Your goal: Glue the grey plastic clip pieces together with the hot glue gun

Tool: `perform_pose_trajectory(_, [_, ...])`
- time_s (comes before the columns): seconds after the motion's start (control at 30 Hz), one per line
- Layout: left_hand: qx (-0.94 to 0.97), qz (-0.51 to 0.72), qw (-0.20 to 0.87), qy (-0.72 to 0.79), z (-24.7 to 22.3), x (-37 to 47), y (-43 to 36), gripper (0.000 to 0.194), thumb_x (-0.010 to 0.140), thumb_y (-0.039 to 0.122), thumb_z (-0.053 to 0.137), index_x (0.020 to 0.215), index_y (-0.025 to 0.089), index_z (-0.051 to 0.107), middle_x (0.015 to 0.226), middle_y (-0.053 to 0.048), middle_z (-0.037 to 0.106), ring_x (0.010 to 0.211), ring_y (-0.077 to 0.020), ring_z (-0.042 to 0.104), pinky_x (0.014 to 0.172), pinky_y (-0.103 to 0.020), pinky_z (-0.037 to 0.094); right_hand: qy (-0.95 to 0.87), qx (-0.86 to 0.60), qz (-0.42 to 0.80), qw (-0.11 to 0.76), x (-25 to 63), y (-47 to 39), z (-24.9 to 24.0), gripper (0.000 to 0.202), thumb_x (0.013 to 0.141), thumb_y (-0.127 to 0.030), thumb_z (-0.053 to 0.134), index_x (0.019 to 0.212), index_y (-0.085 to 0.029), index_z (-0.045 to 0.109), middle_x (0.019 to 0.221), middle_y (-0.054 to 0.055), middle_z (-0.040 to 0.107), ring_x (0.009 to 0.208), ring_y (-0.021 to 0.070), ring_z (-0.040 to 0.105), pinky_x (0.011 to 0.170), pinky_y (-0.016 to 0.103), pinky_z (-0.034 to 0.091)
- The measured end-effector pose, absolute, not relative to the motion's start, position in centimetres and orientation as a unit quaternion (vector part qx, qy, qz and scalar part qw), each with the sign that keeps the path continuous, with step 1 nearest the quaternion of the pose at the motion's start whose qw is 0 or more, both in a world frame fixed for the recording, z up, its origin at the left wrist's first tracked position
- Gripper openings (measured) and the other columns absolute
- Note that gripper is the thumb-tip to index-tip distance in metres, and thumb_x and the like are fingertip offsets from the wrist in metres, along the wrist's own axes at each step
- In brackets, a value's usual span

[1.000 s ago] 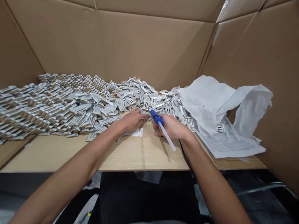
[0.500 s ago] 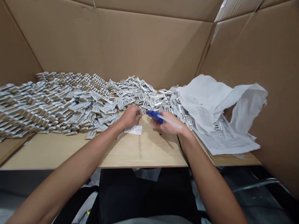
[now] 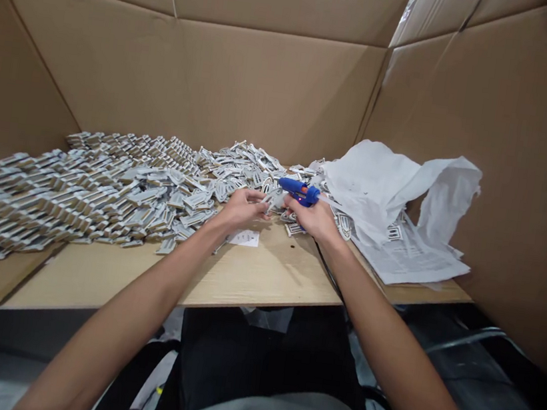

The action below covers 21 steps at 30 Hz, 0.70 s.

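Observation:
My right hand is closed round a blue hot glue gun, its nozzle end pointing left and a pale glue stick at its rear. Between the thumb and fingers of my left hand is a small pale grey cut-out piece, somewhat blurred. Fingertips of the right hand come close to this piece; whether they touch it I cannot tell. Just below the left hand a small white paper slip lies on the wooden board. Several loose cut-out pieces lie beneath the glue gun.
Stacked rows of grey-white pieces fill the left side, with a loose heap behind my hands. Crumpled white paper and printed sheets lie at the right. Cardboard walls enclose the board. A black cord runs over the front edge.
The glue gun has lifted and shifted slightly right with my right hand. My left hand's fingers have extended, and a pale piece now shows between the hands.

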State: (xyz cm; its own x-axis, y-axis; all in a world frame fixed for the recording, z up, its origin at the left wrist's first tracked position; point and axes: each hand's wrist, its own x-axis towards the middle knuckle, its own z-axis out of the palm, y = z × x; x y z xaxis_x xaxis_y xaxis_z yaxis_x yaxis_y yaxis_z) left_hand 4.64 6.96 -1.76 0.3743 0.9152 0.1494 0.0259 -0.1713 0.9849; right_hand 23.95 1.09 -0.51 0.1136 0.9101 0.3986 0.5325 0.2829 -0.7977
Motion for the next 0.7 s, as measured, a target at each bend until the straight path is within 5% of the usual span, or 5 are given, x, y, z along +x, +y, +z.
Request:
perform_pose_trajectory(0.07, [0.640,0.406,0.550,0.350,-2.2,4.9,7.1,0.003,0.082,0.015,0.074,0.085,0.014,0.074,0.082,-0.008,0.075,0.068,-0.0159,0.070,0.078,-0.035,0.059,-0.629,-0.582,0.159,0.490,24.0,1.2,-0.7,0.031,0.086,-0.050,0.065,0.077,-0.021,0.071,0.069,0.004,0.070,0.066,0.0210,0.062,0.065,0.032,0.045])
perform_pose_trajectory(0.27, [0.641,0.401,0.577,0.308,-2.5,5.1,6.4,0.013,0.080,0.024,0.080,0.090,0.015,0.078,0.087,-0.009,0.079,0.078,-0.0190,0.075,0.089,-0.040,0.059,-0.620,-0.596,0.101,0.500,23.6,0.9,-0.7,0.027,0.081,-0.046,0.069,0.072,-0.022,0.063,0.066,0.001,0.063,0.062,0.0175,0.051,0.061,0.032,0.038])
perform_pose_trajectory(0.47, [0.626,0.395,0.579,0.343,-1.5,5.0,5.2,0.029,0.073,0.008,0.078,0.102,0.014,0.078,0.092,-0.010,0.081,0.087,-0.0199,0.077,0.098,-0.041,0.055,-0.609,-0.591,0.091,0.521,23.5,0.8,-0.8,0.031,0.083,-0.047,0.068,0.069,-0.021,0.061,0.063,0.000,0.060,0.060,0.0159,0.048,0.061,0.031,0.038])
perform_pose_trajectory(0.7, [0.586,0.425,0.602,0.337,-1.7,5.5,5.4,0.017,0.081,0.011,0.076,0.097,0.012,0.070,0.081,-0.007,0.077,0.080,-0.0195,0.078,0.094,-0.040,0.056,-0.607,-0.595,0.120,0.513,23.7,1.3,-1.0,0.030,0.084,-0.051,0.069,0.078,-0.022,0.067,0.072,0.004,0.068,0.070,0.0222,0.060,0.066,0.033,0.045])
